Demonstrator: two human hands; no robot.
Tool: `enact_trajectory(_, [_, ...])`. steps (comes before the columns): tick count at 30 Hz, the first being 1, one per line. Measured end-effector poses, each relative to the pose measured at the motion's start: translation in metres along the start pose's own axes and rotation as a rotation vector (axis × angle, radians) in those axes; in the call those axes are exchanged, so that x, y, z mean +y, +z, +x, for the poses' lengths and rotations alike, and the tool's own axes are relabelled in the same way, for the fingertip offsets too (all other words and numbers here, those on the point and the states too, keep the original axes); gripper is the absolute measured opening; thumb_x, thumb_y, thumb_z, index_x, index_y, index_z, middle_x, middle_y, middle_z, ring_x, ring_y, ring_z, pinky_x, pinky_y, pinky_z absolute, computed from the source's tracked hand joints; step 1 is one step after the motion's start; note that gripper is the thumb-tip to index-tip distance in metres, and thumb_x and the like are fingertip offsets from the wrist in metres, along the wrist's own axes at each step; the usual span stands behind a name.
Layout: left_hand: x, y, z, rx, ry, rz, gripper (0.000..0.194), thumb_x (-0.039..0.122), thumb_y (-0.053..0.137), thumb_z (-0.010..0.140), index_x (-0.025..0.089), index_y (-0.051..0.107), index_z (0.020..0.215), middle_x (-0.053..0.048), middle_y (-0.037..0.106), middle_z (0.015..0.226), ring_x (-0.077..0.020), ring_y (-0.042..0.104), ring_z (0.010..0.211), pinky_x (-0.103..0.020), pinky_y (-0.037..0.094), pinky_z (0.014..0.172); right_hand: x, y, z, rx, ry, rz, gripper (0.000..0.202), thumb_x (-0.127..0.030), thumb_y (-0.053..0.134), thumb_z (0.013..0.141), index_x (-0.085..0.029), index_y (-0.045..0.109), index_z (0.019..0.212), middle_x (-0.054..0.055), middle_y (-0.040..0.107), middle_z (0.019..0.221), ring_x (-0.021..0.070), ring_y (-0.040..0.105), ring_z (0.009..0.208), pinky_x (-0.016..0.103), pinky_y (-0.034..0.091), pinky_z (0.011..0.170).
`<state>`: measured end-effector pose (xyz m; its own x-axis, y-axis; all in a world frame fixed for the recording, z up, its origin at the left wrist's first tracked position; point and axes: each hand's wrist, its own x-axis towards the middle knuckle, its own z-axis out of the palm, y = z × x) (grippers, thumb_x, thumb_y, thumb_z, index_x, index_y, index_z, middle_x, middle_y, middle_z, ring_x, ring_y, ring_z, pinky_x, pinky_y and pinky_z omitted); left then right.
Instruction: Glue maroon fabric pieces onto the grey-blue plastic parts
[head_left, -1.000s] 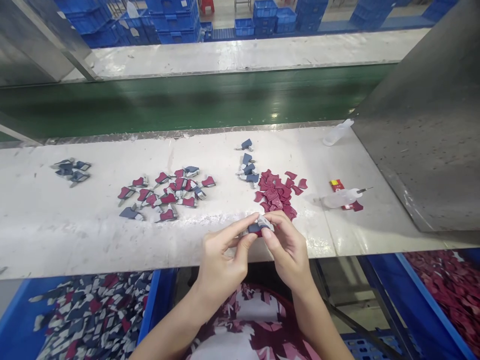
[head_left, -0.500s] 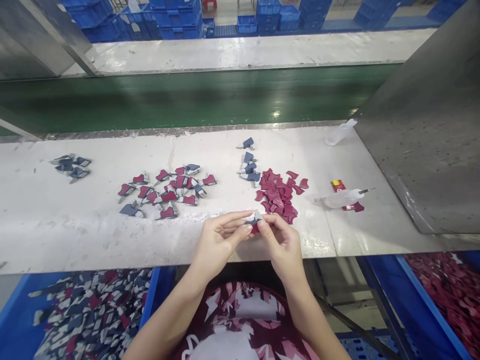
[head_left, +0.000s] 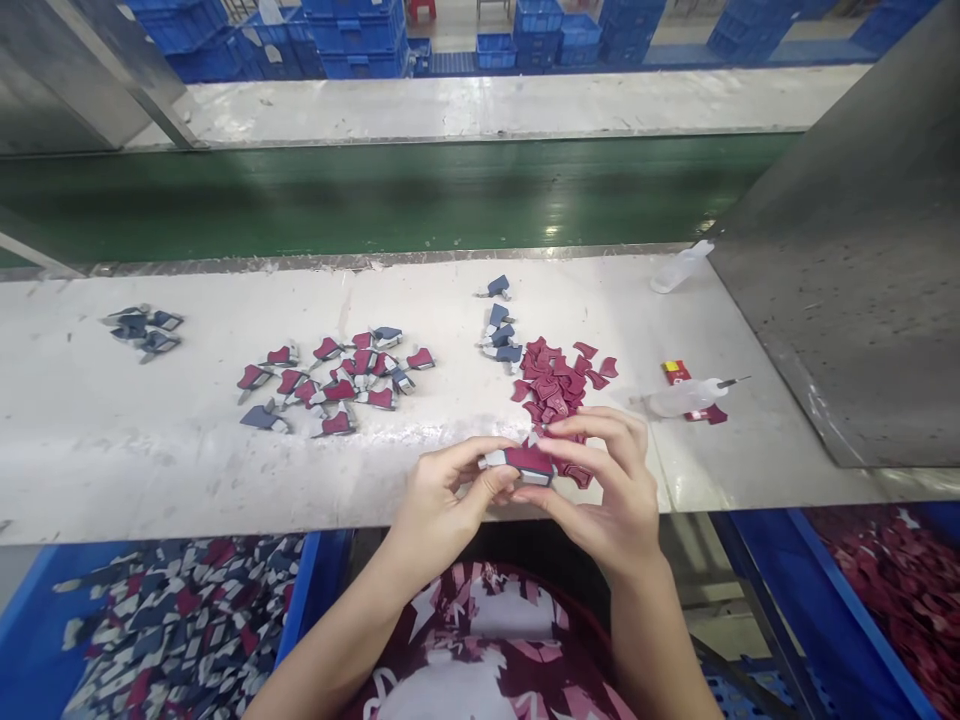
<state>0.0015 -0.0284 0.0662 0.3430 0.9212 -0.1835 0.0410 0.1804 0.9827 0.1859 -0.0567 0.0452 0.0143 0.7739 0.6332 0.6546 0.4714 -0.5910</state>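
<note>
Between my two hands, just above the table's front edge, is a small grey and dark blue plastic piece with a maroon face point(head_left: 529, 460). My left hand point(head_left: 450, 490) pinches its left end between thumb and fingers. Thumb and fingers of my right hand point(head_left: 604, 480) close around its right end. Behind my right hand lies a pile of loose maroon plates point(head_left: 555, 385). Several blue-grey pieces without a visible maroon face point(head_left: 501, 335) lie in a short column left of that pile. Farther left is a scattered group of pieces, most with maroon faces point(head_left: 337, 390).
Two translucent squeeze bottles point(head_left: 682, 398) point(head_left: 681, 268) lie at the right, one over a red and yellow packet point(head_left: 676, 372). A metal panel point(head_left: 855, 260) bounds the right side. Below the table, blue bins hold mixed pieces point(head_left: 180, 620) and maroon plates point(head_left: 900, 580). A green belt point(head_left: 420, 195) runs behind.
The held piece has been turned so its maroon face shows upward. My right hand has shifted right and its fingers have spread wider; my left hand stays nearly in place.
</note>
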Motion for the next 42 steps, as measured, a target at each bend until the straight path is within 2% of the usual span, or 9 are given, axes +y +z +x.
enact_trajectory(4, [0.009,-0.003,-0.003,-0.089,-0.066,-0.046,0.015,0.027,0.070,0.089,0.019,0.077,0.099,0.001,0.070,0.071,-0.0086,0.061,0.057,-0.017,0.055,0.057,0.001,-0.008,0.007,-0.110,-0.163,0.019,0.024,-0.028,0.080,0.082,-0.027,0.064,0.101,0.002,0.071,0.090,0.0253,0.056,0.105,0.046,0.047,0.098])
enact_trajectory(10, [0.012,-0.005,-0.007,-0.117,-0.137,-0.059,0.017,0.029,0.071,0.088,0.017,0.075,0.098,0.003,0.061,0.058,-0.0078,0.057,0.051,-0.016,0.049,0.052,0.001,-0.002,0.003,-0.152,-0.128,0.052,0.016,-0.031,0.071,0.089,-0.024,0.063,0.101,0.005,0.066,0.088,0.0269,0.052,0.105,0.046,0.048,0.092])
enact_trajectory(18, [0.013,-0.002,-0.002,-0.147,-0.155,-0.159,0.023,0.030,0.074,0.085,0.014,0.072,0.101,0.002,0.063,0.060,-0.0082,0.058,0.049,-0.017,0.049,0.047,0.003,0.010,-0.006,0.005,-0.107,0.059,0.014,-0.024,0.070,0.089,-0.029,0.065,0.101,0.003,0.065,0.088,0.0250,0.056,0.097,0.046,0.050,0.087])
enact_trajectory(24, [0.014,0.000,0.001,-0.185,-0.145,-0.196,0.029,0.033,0.077,0.084,0.012,0.071,0.102,0.001,0.066,0.063,-0.0073,0.058,0.049,-0.016,0.048,0.047,0.010,0.014,-0.011,0.142,-0.057,0.276,0.035,-0.021,0.084,0.076,-0.028,0.066,0.106,0.000,0.072,0.083,0.0219,0.061,0.083,0.040,0.052,0.075])
enact_trajectory(30, [0.017,0.003,0.000,-0.201,-0.090,-0.187,0.028,0.038,0.074,0.086,0.013,0.069,0.097,-0.001,0.067,0.066,-0.0096,0.061,0.054,-0.019,0.051,0.052,0.011,0.011,-0.009,0.140,-0.099,0.245,0.026,-0.014,0.081,0.077,-0.031,0.068,0.092,-0.001,0.073,0.087,0.0204,0.060,0.086,0.038,0.052,0.072])
enact_trajectory(33, [0.019,0.004,0.000,-0.191,-0.100,-0.171,0.022,0.034,0.074,0.086,0.014,0.066,0.090,-0.003,0.069,0.074,-0.0107,0.063,0.060,-0.021,0.053,0.057,0.012,0.010,-0.011,0.119,-0.131,0.200,0.025,-0.014,0.078,0.080,-0.034,0.070,0.093,-0.001,0.073,0.091,0.0205,0.059,0.089,0.039,0.053,0.074])
enact_trajectory(36, [0.020,0.004,0.001,-0.180,-0.108,-0.153,0.018,0.028,0.075,0.083,0.016,0.063,0.086,-0.003,0.070,0.077,-0.0113,0.063,0.063,-0.022,0.053,0.060,0.013,0.011,-0.016,0.115,-0.143,0.207,0.026,-0.008,0.070,0.083,-0.034,0.071,0.080,-0.001,0.073,0.098,0.0201,0.059,0.093,0.038,0.053,0.074])
enact_trajectory(39, [0.020,0.003,0.001,-0.179,-0.060,-0.101,0.016,0.026,0.074,0.082,0.015,0.062,0.082,-0.003,0.069,0.076,-0.0120,0.062,0.065,-0.022,0.051,0.061,0.012,0.016,-0.021,0.129,-0.135,0.240,0.029,-0.005,0.068,0.083,-0.032,0.071,0.071,0.000,0.067,0.106,0.0205,0.059,0.098,0.039,0.053,0.075])
enact_trajectory(42, [0.015,0.003,0.002,-0.141,-0.017,-0.020,0.016,0.027,0.073,0.082,0.016,0.061,0.082,-0.002,0.068,0.076,-0.0134,0.062,0.069,-0.023,0.049,0.063,0.011,0.022,-0.025,0.159,-0.098,0.240,0.030,-0.004,0.069,0.081,-0.033,0.073,0.074,0.001,0.058,0.116,0.0206,0.060,0.103,0.041,0.054,0.078])
